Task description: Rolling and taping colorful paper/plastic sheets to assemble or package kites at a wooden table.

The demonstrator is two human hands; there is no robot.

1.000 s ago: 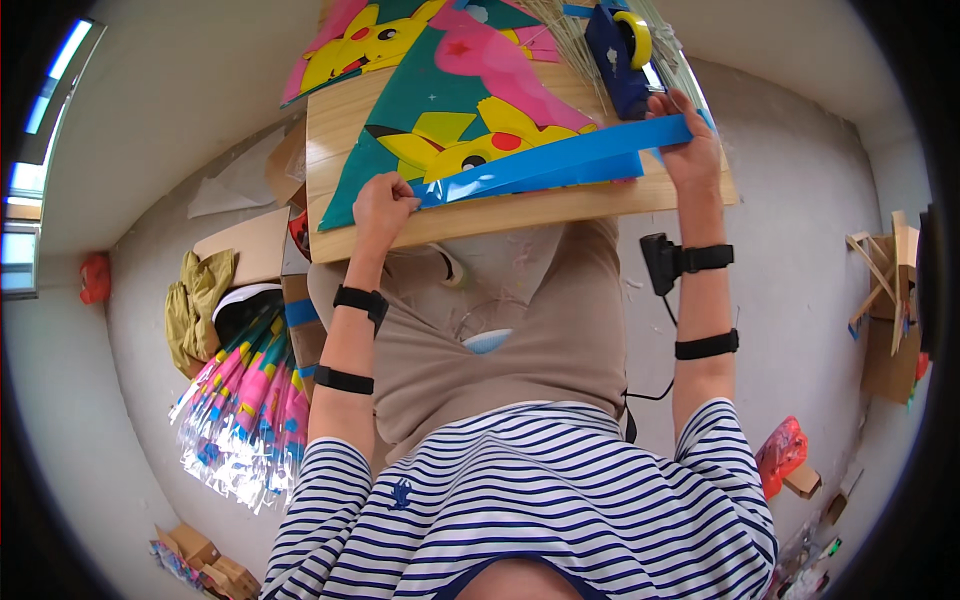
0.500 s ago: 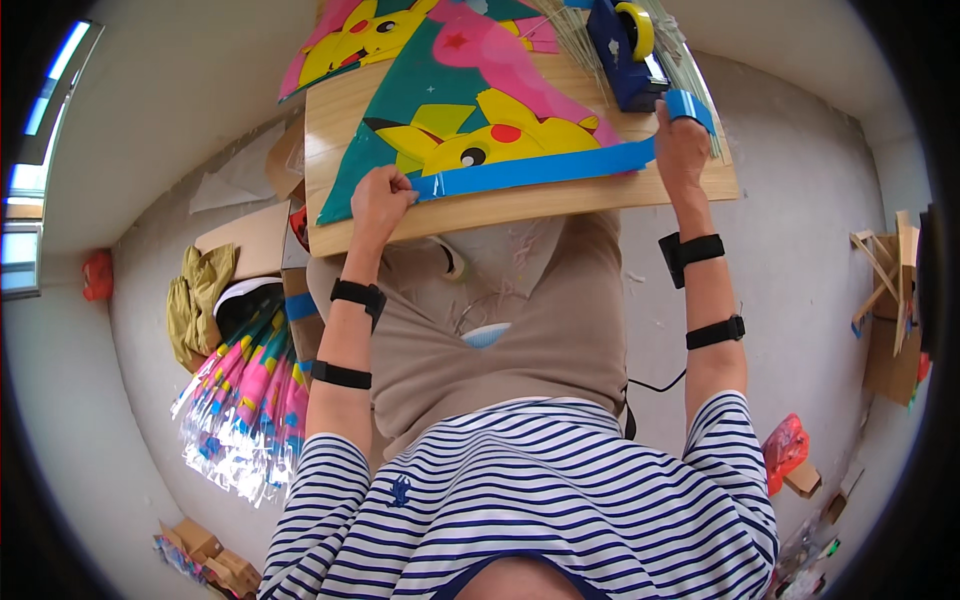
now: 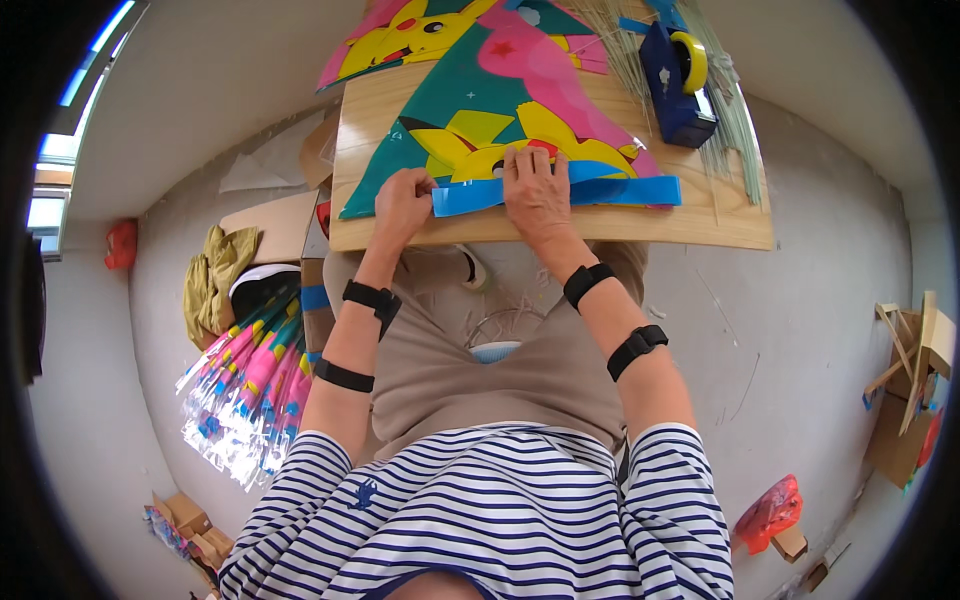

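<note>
A glossy blue strip (image 3: 640, 191) lies along the near edge of a triangular printed sheet (image 3: 440, 98), which is green and pink with a yellow cartoon animal. Part of the strip doubles back in a loose loop at the right. My left hand (image 3: 403, 208) pinches the strip's left end, its fingertips at the sheet's lower edge. Pressed flat across the strip and the sheet is my right hand (image 3: 538, 192), fingers stretched forward and covering part of the cartoon's face.
On the wooden table (image 3: 710, 222), a blue tape dispenser (image 3: 672, 85) with a yellow roll stands at the right, beside thin pale sticks (image 3: 738, 120). Another printed sheet (image 3: 400, 40) lies at the back. Bundled pink and green printed pieces (image 3: 255, 375) hang by a cardboard box (image 3: 275, 225) at left.
My right hand has come left from the strip's right end and now lies on its middle. The strip's right part has dropped and folded. My left hand remains at the left end.
</note>
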